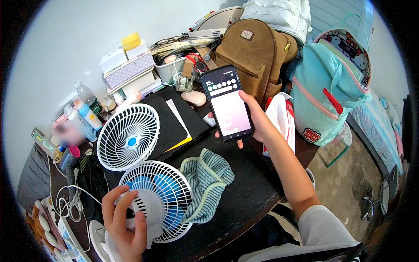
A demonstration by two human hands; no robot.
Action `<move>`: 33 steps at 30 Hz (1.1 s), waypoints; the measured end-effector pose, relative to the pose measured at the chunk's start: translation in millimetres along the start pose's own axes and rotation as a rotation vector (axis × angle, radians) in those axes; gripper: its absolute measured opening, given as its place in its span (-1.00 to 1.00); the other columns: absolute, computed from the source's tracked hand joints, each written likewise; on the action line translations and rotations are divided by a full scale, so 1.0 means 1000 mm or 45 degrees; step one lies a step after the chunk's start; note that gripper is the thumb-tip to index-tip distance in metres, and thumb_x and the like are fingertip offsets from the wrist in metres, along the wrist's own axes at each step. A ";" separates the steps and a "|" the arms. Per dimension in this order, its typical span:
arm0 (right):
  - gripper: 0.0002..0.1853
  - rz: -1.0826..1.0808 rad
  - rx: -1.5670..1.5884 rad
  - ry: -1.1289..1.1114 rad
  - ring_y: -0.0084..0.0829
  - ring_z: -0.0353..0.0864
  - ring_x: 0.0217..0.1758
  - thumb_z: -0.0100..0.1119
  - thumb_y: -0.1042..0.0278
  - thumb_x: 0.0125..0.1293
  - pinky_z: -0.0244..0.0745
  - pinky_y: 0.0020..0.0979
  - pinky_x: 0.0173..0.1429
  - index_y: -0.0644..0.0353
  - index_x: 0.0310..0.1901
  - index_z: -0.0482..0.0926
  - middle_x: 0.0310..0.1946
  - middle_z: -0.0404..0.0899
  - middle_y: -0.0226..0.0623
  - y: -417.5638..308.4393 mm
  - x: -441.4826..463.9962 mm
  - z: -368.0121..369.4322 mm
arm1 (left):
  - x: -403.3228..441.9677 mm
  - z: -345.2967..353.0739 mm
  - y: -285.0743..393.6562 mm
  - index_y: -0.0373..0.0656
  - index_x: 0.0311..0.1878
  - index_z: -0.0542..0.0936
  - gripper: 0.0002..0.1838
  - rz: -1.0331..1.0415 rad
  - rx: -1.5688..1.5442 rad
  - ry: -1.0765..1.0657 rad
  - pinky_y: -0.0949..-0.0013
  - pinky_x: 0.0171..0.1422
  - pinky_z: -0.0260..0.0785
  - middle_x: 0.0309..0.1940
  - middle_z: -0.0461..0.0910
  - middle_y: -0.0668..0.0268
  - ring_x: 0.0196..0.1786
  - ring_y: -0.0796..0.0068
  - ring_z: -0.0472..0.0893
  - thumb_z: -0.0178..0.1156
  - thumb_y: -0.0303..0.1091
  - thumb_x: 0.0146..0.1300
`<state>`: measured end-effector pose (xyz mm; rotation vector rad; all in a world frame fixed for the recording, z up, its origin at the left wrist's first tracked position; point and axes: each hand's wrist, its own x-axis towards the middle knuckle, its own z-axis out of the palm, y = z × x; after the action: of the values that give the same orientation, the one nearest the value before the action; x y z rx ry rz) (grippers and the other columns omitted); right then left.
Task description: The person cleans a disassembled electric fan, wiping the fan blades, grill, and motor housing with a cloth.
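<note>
My right hand (251, 115) is wrapped round a black smartphone (228, 105) with a lit screen, held above the table. My left hand (124, 218) has its fingers bent against the back of a white fan (159, 201) with blue blades, at the motor housing. A detached white fan grille (128, 136) with a blue centre lies just beyond the fan. Right of the fan, touching it, is a crumpled green striped cloth (207, 185). Under and behind the grille is a black folder or laptop (168, 126) with a paper on it.
Behind stand a brown backpack (248, 48), a white bag (277, 13) and stacked boxes (131, 70). At the right are a tissue box (286, 124) and a turquoise bag (318, 91). Bottles (87, 113) and cables (72, 203) lie along the left.
</note>
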<state>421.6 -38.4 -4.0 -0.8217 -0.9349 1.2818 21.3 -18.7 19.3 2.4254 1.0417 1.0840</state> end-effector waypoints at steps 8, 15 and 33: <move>-0.24 -0.119 -0.313 0.149 0.06 0.82 -0.09 0.08 -0.07 0.46 0.72 -0.28 -0.66 0.31 0.50 0.24 0.18 0.61 0.21 0.001 -0.005 0.010 | 0.000 0.000 0.000 -0.20 0.10 0.67 -0.55 0.011 0.017 0.002 0.10 0.39 0.34 0.22 0.56 0.07 0.26 0.10 0.54 0.17 -0.03 0.39; -0.20 0.007 -0.022 0.173 0.05 0.83 -0.14 -0.23 -0.35 0.56 0.80 -0.19 -0.40 0.26 0.46 0.32 0.12 0.67 0.12 0.002 0.002 0.004 | 0.000 -0.001 -0.001 -0.20 0.10 0.67 -0.55 0.014 0.031 0.000 0.09 0.39 0.34 0.21 0.56 0.06 0.27 0.09 0.54 0.18 -0.02 0.39; -0.38 -0.266 -1.023 0.294 -0.37 0.57 -0.10 -0.02 -0.08 0.59 0.43 -0.42 0.05 0.06 0.54 0.40 -0.10 0.59 -0.21 0.017 0.002 -0.001 | 0.001 0.000 0.001 -0.25 0.10 0.69 -0.58 0.013 -0.018 0.019 0.04 0.37 0.34 0.20 0.55 0.00 0.23 -0.01 0.55 0.27 -0.31 0.17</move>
<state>416.2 -34.5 -19.4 -1.4099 -1.3218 0.5856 21.8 -19.0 20.6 2.4173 1.0239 1.1108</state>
